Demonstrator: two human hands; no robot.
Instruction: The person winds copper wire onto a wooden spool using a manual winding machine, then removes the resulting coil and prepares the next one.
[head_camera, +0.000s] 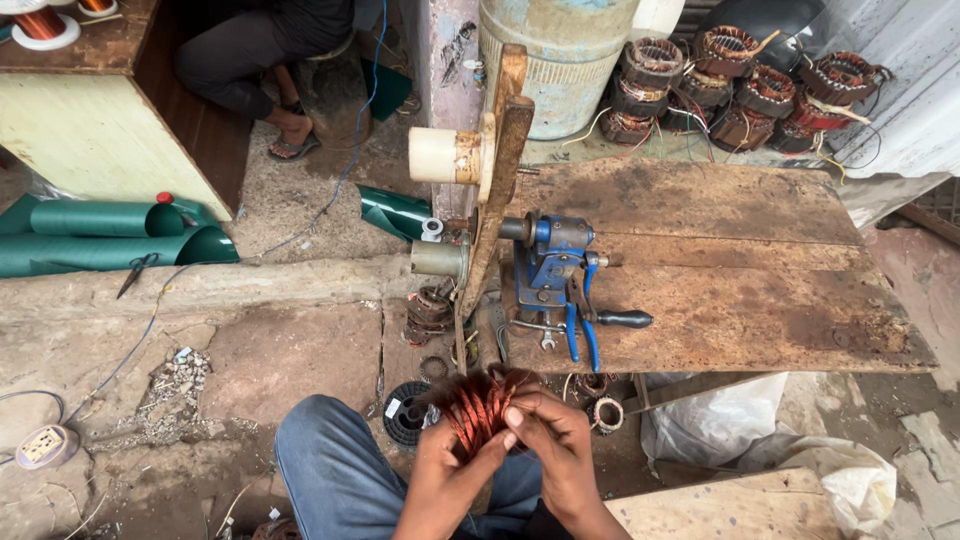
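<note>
The bundle of reddish copper wire coils (480, 405) sits low in my view, just off the near edge of the bench, held over my blue-trousered knee (335, 470). My left hand (445, 470) grips it from below, fingers wrapped shut around the lower loops; my right hand (555, 445) pinches the strands from the side, thumb and fingers (513, 417) pressed closed on the wire. As far as I can judge, the coils are already wound and off the machine, and what remains is sorting or shaping the loops; none is set into a core yet.

Going by size from there: the rusty brown metal-topped bench (720, 290) fills the right half of the scene, bare over most of its surface. A pale cylindrical drum (560, 60) stands past its far left corner, and a heap of wound motor stators (740, 85) lies beyond the far edge. Rolls of green sheet (110, 235) lie on the concrete floor (280, 340) to the left, near a pale wooden cabinet (95, 125). Another person's leg and sandalled foot (285, 130) show at the top. At the bench's left edge stands a tall wooden upright arm (500, 180), and bolted beside it a blue hand-cranked winding machine (560, 265) with a black handle (625, 319). A small round white socket (45, 447) rests on the floor at far left.
</note>
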